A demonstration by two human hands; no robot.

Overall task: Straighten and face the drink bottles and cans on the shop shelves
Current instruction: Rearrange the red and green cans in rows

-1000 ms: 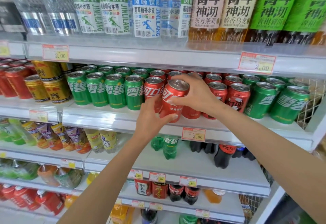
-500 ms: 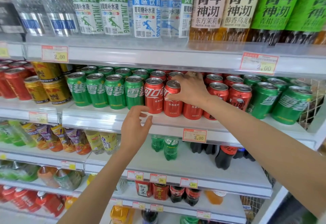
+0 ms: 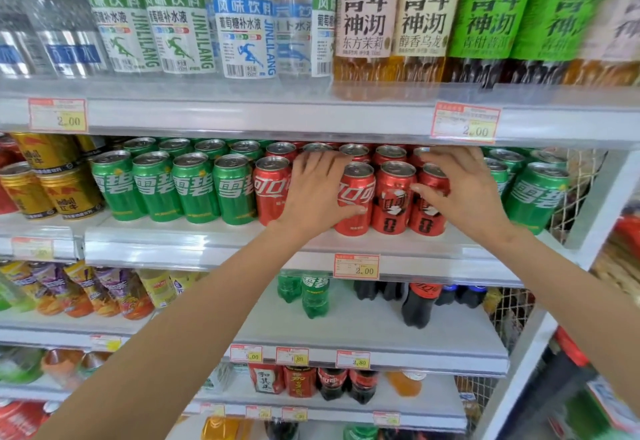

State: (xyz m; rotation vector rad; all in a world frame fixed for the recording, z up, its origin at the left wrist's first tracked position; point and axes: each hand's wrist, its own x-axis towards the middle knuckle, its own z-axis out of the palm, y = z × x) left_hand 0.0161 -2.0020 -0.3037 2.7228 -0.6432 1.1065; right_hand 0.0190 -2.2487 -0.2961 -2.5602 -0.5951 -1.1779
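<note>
Setting: shop shelves seen from head height, both bare arms reaching up to the second shelf.
Red cans: upright, packed in rows in the middle of that shelf. The front row stands at the shelf's front edge, and the labels that show face outward.
Left hand: laid over a front-row red can that it mostly hides. The fingers hook over the can tops and the thumb lies across the lower front of the next can to the right.
Right hand: wrapped round the rightmost front red can, thumb on the label, fingers reaching over the tops behind.
Neighbours: green cans touch the red ones on the left, with gold cans beyond them. More green ones stand just right of the right hand.
Shelf above: clear bottles on the left, tea bottles on the right.
Shelf below: small green bottles and dark bottles, set well back.
Price tag: on the shelf rim under the red cans.
</note>
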